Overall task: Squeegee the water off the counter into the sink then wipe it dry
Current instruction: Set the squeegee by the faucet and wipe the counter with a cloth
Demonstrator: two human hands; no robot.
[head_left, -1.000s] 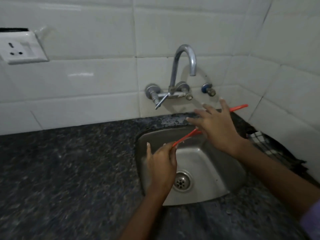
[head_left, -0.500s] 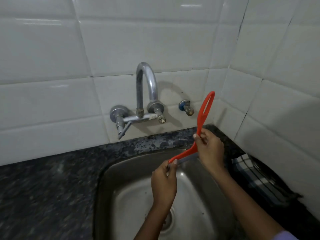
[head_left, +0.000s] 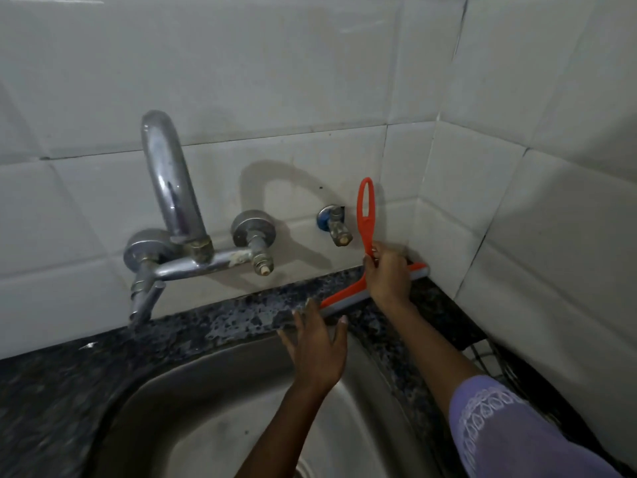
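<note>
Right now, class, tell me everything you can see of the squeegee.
The squeegee looks like orange plastic, with a grey blade along its crossbar and a looped handle pointing up. The right hand grips the handle's base. The blade rests on the wet counter behind the sink, and the left hand reaches its near end.

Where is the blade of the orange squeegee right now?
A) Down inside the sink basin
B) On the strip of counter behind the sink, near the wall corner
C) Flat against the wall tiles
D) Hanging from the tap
B: the squeegee blade lies on the dark counter strip behind the sink, held by the right hand.
</note>
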